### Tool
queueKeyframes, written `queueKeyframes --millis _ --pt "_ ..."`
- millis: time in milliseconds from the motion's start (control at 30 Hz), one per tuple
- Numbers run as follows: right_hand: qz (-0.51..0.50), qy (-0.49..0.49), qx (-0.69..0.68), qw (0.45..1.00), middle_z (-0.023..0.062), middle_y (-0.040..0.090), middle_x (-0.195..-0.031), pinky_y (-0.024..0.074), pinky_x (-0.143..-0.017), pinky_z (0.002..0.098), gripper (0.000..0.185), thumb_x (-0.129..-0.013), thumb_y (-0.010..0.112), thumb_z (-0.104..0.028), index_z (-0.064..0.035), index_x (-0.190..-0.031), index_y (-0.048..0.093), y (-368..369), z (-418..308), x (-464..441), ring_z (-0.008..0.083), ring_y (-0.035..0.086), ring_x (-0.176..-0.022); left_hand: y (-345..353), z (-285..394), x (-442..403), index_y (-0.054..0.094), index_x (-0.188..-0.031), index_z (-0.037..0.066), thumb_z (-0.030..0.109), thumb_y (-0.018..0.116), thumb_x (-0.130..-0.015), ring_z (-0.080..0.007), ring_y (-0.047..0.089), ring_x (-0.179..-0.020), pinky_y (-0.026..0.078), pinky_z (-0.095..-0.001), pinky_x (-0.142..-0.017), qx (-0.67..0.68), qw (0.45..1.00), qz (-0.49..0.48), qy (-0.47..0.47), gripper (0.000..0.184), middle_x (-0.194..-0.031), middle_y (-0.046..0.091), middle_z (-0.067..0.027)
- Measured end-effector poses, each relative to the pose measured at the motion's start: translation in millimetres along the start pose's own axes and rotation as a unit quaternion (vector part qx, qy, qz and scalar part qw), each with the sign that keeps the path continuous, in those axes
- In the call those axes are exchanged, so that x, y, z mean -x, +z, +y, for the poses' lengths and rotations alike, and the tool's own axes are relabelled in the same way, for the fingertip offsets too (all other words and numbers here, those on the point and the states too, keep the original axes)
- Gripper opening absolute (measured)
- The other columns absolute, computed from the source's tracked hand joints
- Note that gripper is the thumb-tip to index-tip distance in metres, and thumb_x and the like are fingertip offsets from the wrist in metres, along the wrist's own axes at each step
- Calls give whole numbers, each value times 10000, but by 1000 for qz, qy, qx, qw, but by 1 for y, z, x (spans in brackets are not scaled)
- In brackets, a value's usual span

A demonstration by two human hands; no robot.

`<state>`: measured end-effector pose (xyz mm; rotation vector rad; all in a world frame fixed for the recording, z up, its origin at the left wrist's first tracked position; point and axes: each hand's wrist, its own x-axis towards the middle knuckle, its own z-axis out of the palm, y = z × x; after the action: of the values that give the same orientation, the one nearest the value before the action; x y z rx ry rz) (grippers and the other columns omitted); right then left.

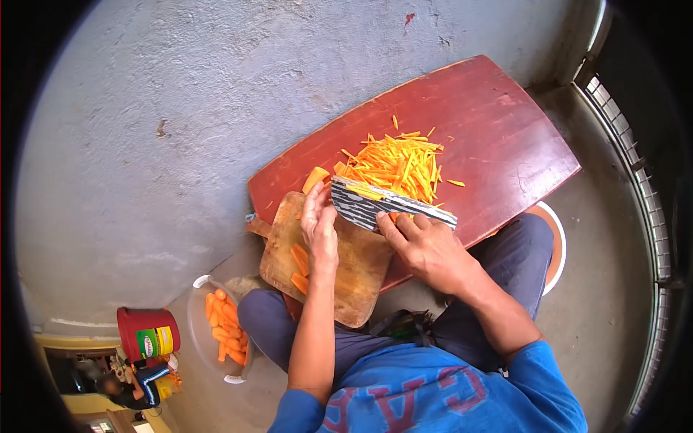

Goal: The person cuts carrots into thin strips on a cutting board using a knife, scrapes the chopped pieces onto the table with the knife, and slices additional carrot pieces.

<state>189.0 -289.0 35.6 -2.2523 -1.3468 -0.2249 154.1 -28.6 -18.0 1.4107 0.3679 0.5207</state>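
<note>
My right hand (427, 249) is closed around a wide knife (355, 206) with a black-and-white patterned blade; its handle is hidden by the fingers. Thin carrot sticks (367, 191) lie along the upper edge of the blade. Just beyond it, a heap of cut carrot sticks (399, 162) rests on the red table. At the blade's left end is my left hand (320, 227), fingers stretched out and nothing visibly gripped. A thick carrot piece (315, 179) sits by those fingertips. Under both hands, the wooden cutting board (354, 278) carries a few carrot slices (299, 268).
The red table (498, 123) stands against a rough blue wall (180, 94). On the floor at left are a clear tub of peeled carrots (229, 328) and a red bucket (148, 333). A white-rimmed basin (557, 245) is at right. Another person (137, 386) sits far left.
</note>
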Motion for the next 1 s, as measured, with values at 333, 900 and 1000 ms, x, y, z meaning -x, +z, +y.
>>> queueKeyframes --millis 333,900,1000 --pt "-35 -20 34 999 172 748 -1278 666 -862 458 633 -962 698 -146 21 -1569 632 1 -2 3 352 741 -1088 17 54 -30 695 -1579 143 285 969 -832 -378 469 -1563 369 -582 -1278 -540 799 -164 209 808 -1612 613 -155" --pt "-51 3 23 998 168 757 -1223 660 -855 471 586 -989 681 -146 29 -1546 630 -15 -6 6 352 748 -1066 15 62 -58 803 -1458 109 512 975 -864 -354 489 -1542 345 -582 -1261 -557 782 -212 180 738 -1573 658 -138" --pt "-69 10 26 997 172 762 -1194 658 -862 476 575 -988 678 -139 40 -1533 638 -12 -5 6 355 753 -1062 12 44 -69 826 -1418 119 436 971 -895 -338 519 -1529 379 -549 -1265 -578 770 -196 186 628 -1541 689 -118"
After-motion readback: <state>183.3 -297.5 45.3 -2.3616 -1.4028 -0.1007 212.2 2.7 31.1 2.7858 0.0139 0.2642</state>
